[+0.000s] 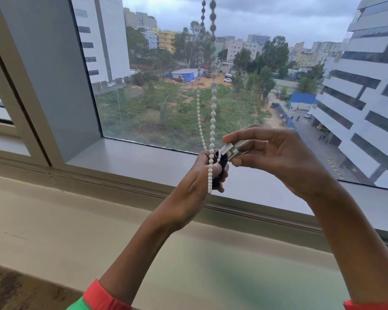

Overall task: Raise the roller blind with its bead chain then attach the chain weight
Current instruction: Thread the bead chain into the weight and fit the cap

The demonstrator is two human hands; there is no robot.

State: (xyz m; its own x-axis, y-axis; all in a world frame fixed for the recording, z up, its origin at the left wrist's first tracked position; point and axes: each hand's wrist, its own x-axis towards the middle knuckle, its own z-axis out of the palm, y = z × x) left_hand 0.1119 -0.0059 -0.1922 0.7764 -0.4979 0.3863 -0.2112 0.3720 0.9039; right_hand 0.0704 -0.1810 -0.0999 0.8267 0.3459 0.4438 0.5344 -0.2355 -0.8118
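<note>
A white bead chain point(213, 108) hangs in two strands from above the frame, in front of the window glass. Its lower loop runs down into my left hand point(197, 186) and dangles just below the fingers. That hand is closed around a dark, cylinder-like chain weight point(220, 168), partly hidden by the fingers. My right hand point(276, 157) pinches a small silver metal piece point(232, 149) between thumb and fingertips, held right against the top of the dark weight. The roller blind itself is out of view.
A pale window sill point(130, 162) runs below the glass, with a beige ledge point(76, 231) nearer to me. A thick grey window frame post point(54, 86) stands on the left. Buildings and trees lie outside.
</note>
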